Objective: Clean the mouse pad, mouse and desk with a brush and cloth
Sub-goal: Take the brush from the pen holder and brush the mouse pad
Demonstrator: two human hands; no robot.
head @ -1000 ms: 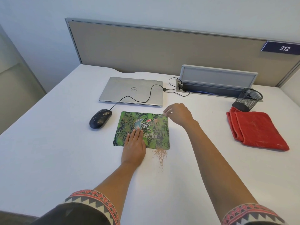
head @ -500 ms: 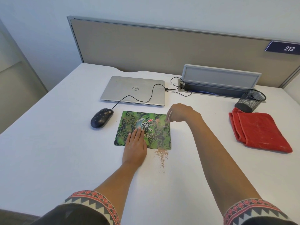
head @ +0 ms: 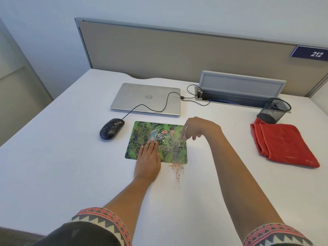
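Right hand swept nearer, pinching seemingly thin brush, left hand flat on glossy mouse pad

An office cubicle: a beige partition bearing a numbered plate is standing along the white table's far edge, a closed laptop lying nearby.

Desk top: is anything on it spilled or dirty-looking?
Yes. Pale brown crumbs lie scattered on the desk just off the near edge of the mouse pad, a few more sit on the pad by the brush, and the black mouse is speckled with them.
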